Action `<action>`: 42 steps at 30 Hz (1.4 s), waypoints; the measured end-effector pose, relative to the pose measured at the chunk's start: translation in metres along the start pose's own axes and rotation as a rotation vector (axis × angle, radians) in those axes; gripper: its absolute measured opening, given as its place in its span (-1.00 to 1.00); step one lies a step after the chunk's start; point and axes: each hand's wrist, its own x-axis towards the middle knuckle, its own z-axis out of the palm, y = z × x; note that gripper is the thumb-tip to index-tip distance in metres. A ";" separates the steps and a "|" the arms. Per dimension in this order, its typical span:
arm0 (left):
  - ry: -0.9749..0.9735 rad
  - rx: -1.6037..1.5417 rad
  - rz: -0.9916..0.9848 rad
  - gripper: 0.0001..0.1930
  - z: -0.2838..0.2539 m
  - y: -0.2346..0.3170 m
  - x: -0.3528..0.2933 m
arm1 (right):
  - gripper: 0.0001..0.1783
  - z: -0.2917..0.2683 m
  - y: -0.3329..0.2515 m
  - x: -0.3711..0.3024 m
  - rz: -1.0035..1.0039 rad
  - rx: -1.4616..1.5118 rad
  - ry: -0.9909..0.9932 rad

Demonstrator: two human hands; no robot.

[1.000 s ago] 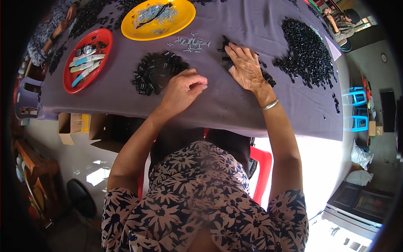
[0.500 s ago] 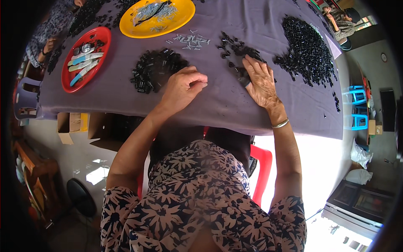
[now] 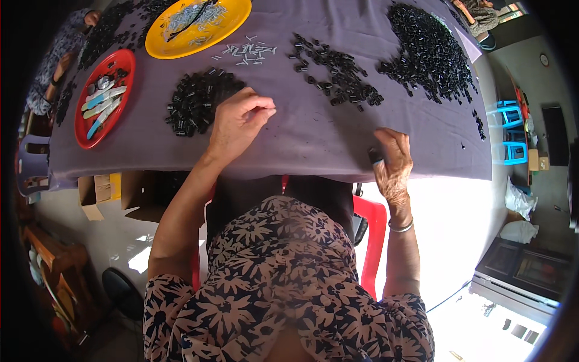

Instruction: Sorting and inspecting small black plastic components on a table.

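Observation:
My left hand [image 3: 241, 123] is closed, thumb and forefinger pinched together, beside a compact pile of small black cylindrical parts [image 3: 192, 108]. Whatever may be in the pinch is too small to make out. Near the table's front edge, my right hand [image 3: 395, 163] hovers with its fingers bent and its thumb apart, holding nothing that I can see. A black cover [image 3: 375, 155] sits on the right thumb. Beyond that hand lies a loose spread of black parts [image 3: 338, 69]. Thin silver pins [image 3: 250, 51] lie scattered between the two groups.
A yellow plate [image 3: 158, 49] holds more pins and a black strip. On the left, a red tray [image 3: 81, 123] contains blue-and-white-handled tools. A large black heap [image 3: 428, 51] covers the far right of the purple cloth [image 3: 289, 145]. Other people sit at the far corners.
My right hand has lifted off the loose black parts and drawn back toward the front edge, its fingers now bent. The left hand keeps its pinch. The whole view has shifted slightly.

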 end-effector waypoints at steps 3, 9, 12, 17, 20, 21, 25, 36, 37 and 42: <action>0.026 0.015 0.031 -0.90 0.000 0.007 0.000 | -0.50 -0.008 0.011 0.008 0.080 -0.163 -0.122; -0.044 0.037 -0.035 -0.91 0.000 0.002 0.000 | -0.34 0.018 0.011 0.052 -0.120 -0.308 -0.176; -0.074 0.020 -0.052 -0.90 -0.001 0.002 -0.002 | -0.30 0.033 0.021 0.069 -0.171 -0.420 -0.203; -0.096 0.043 -0.061 -0.90 0.000 0.003 0.000 | -0.38 0.029 0.038 0.086 -0.181 -0.340 -0.170; -0.109 0.047 -0.050 -0.89 -0.001 0.005 0.001 | -0.45 0.010 0.028 0.087 -0.137 -0.204 -0.140; -0.108 0.046 -0.052 -0.89 -0.001 0.003 0.001 | -0.47 0.004 0.025 0.083 -0.177 -0.081 -0.123; -0.099 -0.010 -0.055 -0.93 -0.002 0.003 0.001 | -0.55 0.008 0.026 0.048 -0.056 0.201 0.031; -0.141 -0.331 -0.199 -0.89 0.019 0.027 -0.002 | -0.48 0.021 0.009 0.033 0.527 0.962 0.035; -0.156 -0.292 -0.186 -0.89 0.024 0.026 -0.007 | -0.49 0.025 0.012 0.039 0.411 0.833 0.042; -0.077 -0.103 0.048 -0.89 0.033 0.016 -0.019 | -0.87 0.034 -0.009 0.074 0.042 0.133 -0.082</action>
